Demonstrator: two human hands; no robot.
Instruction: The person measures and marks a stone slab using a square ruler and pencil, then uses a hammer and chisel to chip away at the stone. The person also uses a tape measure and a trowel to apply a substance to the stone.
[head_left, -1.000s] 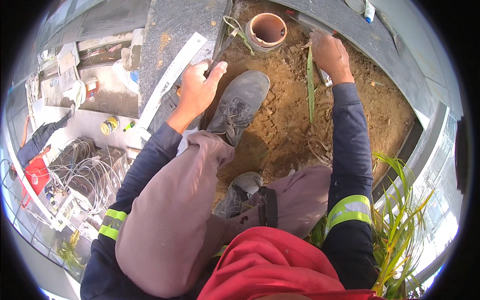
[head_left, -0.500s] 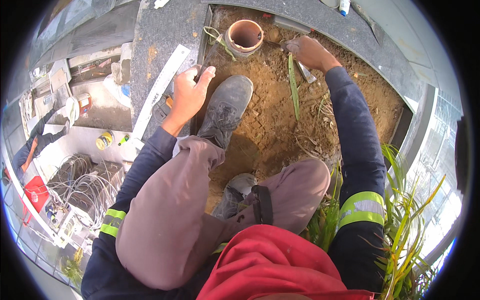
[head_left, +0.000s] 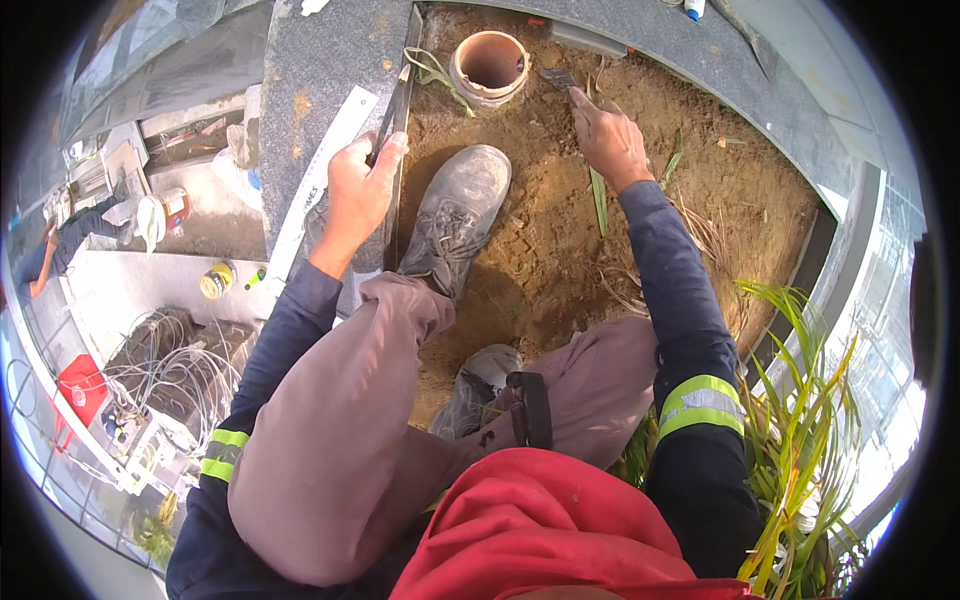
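L hand clamped on thin tool; R hand, well apart, gripping scraper just rt of pipe. Around: straightedge on slab; shoe btwn hands.

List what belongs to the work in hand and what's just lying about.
Apparently in use:
thin dark tool, in the left hand
flat-bladed tool, in the right hand
soil around the brown pipe

Apparently lying about:
white straightedge
yellow tub
green leaf strip
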